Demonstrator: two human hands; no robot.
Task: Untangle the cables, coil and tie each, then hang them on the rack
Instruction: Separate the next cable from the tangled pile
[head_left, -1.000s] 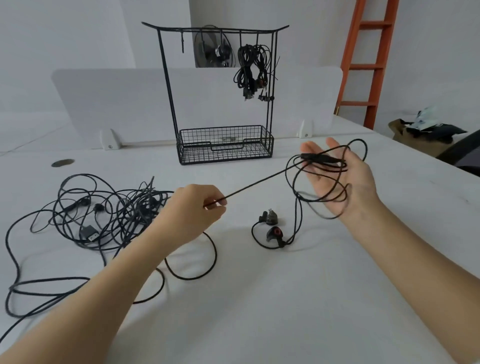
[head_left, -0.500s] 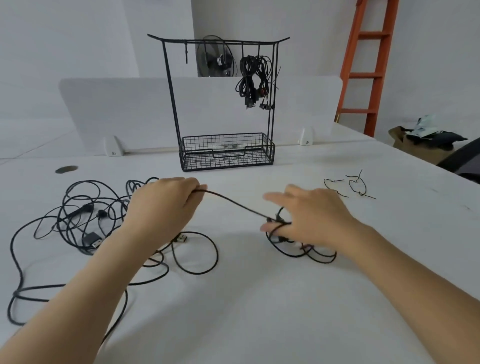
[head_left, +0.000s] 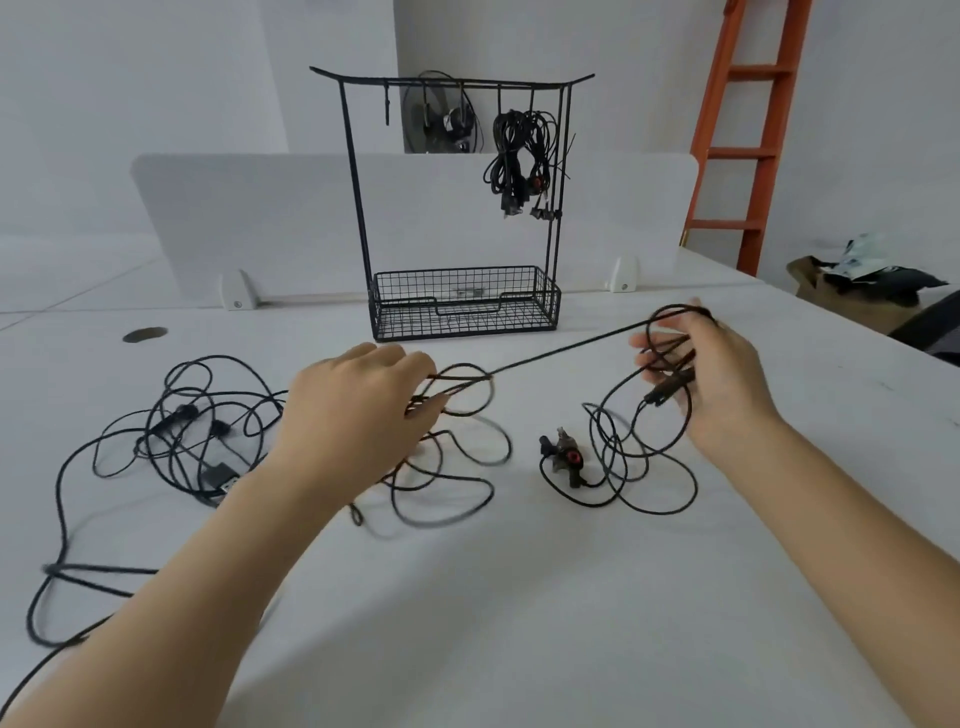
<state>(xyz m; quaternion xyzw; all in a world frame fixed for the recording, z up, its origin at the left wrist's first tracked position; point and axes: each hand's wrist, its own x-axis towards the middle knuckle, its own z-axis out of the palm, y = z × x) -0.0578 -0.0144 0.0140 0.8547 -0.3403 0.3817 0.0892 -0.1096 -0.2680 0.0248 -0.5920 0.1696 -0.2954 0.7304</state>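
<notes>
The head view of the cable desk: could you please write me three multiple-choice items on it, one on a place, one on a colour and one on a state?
1. Where along the top bar of the rack does the tied cable bundle hang? A) left end B) middle C) right part
2. What colour is the ladder? A) orange B) blue C) green
3. How is the cable between the left hand and the right hand? A) drooping slack B) pulled straight C) cut apart

1 C: the bundle hangs beside the right post. 2 A: its rails and rungs are orange. 3 B: it runs in a straight line from hand to hand.
</notes>
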